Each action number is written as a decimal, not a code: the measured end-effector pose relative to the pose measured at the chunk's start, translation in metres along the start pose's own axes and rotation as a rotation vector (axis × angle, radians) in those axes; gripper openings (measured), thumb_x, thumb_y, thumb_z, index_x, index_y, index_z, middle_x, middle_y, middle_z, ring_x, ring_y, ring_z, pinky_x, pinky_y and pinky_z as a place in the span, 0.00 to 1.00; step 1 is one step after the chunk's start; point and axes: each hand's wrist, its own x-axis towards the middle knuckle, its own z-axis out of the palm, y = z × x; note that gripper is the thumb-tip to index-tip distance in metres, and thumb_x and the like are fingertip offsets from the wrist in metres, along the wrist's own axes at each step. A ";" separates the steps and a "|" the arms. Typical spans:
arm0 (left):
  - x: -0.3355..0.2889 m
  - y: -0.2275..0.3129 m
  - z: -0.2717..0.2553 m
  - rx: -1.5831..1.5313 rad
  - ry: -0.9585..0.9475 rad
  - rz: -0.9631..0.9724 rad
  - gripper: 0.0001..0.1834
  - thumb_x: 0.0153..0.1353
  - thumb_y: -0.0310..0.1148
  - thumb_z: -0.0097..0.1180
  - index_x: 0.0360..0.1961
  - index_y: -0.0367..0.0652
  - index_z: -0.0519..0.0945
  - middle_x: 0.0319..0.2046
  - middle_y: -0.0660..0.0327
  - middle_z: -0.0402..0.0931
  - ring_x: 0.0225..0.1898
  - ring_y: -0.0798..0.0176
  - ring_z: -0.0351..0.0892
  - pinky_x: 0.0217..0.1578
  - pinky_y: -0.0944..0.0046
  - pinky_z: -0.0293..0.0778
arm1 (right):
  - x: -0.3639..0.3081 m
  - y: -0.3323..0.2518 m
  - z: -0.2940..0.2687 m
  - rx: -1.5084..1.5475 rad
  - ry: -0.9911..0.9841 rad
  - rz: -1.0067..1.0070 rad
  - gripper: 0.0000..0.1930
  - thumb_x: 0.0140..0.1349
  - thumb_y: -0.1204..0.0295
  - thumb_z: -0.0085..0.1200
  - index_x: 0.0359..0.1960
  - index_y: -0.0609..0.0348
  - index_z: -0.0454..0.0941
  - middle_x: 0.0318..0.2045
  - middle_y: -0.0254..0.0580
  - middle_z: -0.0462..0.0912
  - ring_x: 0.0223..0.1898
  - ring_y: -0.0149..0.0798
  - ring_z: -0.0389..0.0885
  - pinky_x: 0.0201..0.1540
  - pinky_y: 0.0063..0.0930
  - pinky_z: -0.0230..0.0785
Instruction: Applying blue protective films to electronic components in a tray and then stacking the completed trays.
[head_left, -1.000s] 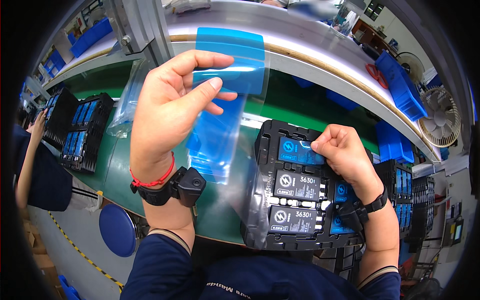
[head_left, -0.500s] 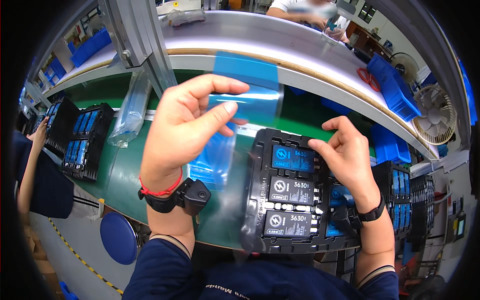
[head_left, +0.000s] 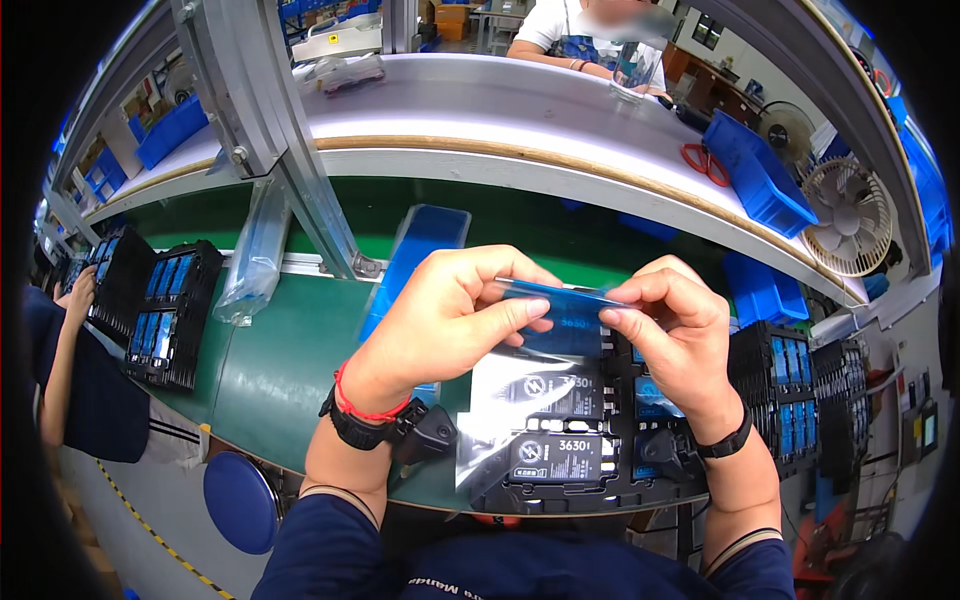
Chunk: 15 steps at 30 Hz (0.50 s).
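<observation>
Wearer's hands: two, centre; black-faced batteries: two, lower centre; round blue stool: one, lower left.

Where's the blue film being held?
In the head view, right of centre, the blue film spans left hand to right hand, over the battery tray.

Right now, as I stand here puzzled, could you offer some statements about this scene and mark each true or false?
1. The left hand and right hand both pinch a blue film. True.
2. The tray below the hands is pink. False: the tray is black.
3. The round stool has a red seat. False: the seat is blue.
4. A fan stands toward the picture's right side. True.
</observation>
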 end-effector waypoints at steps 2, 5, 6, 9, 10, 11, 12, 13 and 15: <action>-0.001 -0.001 -0.002 0.070 -0.005 -0.042 0.10 0.59 0.24 0.54 0.41 0.32 0.75 0.32 0.57 0.80 0.33 0.66 0.82 0.31 0.72 0.78 | 0.001 -0.008 0.001 -0.088 0.038 -0.048 0.08 0.46 0.82 0.63 0.30 0.63 0.81 0.26 0.35 0.74 0.27 0.25 0.73 0.28 0.15 0.68; -0.002 0.000 0.004 0.182 0.062 0.037 0.06 0.59 0.26 0.55 0.31 0.32 0.78 0.26 0.58 0.79 0.29 0.66 0.82 0.27 0.72 0.77 | 0.002 -0.009 0.000 -0.196 0.075 -0.123 0.07 0.45 0.82 0.63 0.28 0.62 0.81 0.26 0.35 0.73 0.26 0.26 0.73 0.25 0.16 0.67; -0.003 0.000 0.004 0.297 0.069 0.041 0.06 0.59 0.26 0.56 0.31 0.32 0.78 0.25 0.58 0.79 0.29 0.66 0.82 0.27 0.72 0.77 | 0.002 -0.009 0.000 -0.207 0.072 -0.155 0.08 0.44 0.82 0.64 0.28 0.61 0.81 0.25 0.35 0.73 0.26 0.26 0.73 0.24 0.16 0.67; -0.004 0.000 0.006 0.366 0.109 0.059 0.07 0.57 0.27 0.59 0.27 0.32 0.79 0.20 0.59 0.79 0.25 0.70 0.80 0.24 0.74 0.74 | 0.000 -0.006 0.000 -0.194 0.056 -0.142 0.07 0.45 0.81 0.64 0.27 0.61 0.81 0.28 0.36 0.72 0.26 0.26 0.71 0.25 0.16 0.66; -0.005 0.000 0.006 0.431 0.116 0.054 0.07 0.56 0.27 0.60 0.26 0.32 0.79 0.19 0.60 0.78 0.25 0.72 0.79 0.23 0.75 0.73 | 0.000 -0.007 -0.001 -0.193 0.053 -0.138 0.07 0.45 0.81 0.64 0.27 0.61 0.81 0.28 0.36 0.72 0.26 0.26 0.71 0.25 0.16 0.66; -0.004 0.003 0.005 0.503 0.124 0.116 0.07 0.53 0.27 0.63 0.26 0.32 0.80 0.18 0.60 0.78 0.23 0.76 0.77 0.22 0.76 0.70 | 0.001 -0.009 -0.003 -0.190 0.058 -0.156 0.07 0.45 0.82 0.63 0.27 0.60 0.80 0.30 0.37 0.72 0.26 0.26 0.71 0.27 0.16 0.66; -0.005 0.000 0.002 0.515 0.129 0.128 0.09 0.51 0.27 0.66 0.29 0.32 0.80 0.19 0.61 0.78 0.23 0.76 0.75 0.23 0.77 0.69 | 0.001 -0.011 -0.004 -0.182 0.058 -0.172 0.07 0.45 0.82 0.63 0.27 0.60 0.79 0.32 0.38 0.72 0.27 0.26 0.70 0.29 0.17 0.65; -0.006 0.000 -0.005 0.478 0.116 0.113 0.11 0.51 0.29 0.66 0.30 0.32 0.80 0.20 0.61 0.78 0.23 0.76 0.75 0.23 0.76 0.69 | 0.000 -0.016 -0.007 -0.181 0.050 -0.136 0.06 0.45 0.82 0.62 0.26 0.60 0.78 0.35 0.39 0.71 0.28 0.25 0.69 0.32 0.17 0.65; -0.004 0.003 -0.013 0.418 0.196 0.248 0.17 0.51 0.38 0.67 0.23 0.32 0.80 0.14 0.64 0.74 0.18 0.78 0.69 0.18 0.75 0.65 | -0.001 -0.020 -0.018 0.042 0.086 -0.072 0.06 0.50 0.82 0.59 0.29 0.62 0.75 0.36 0.37 0.71 0.28 0.24 0.69 0.32 0.17 0.64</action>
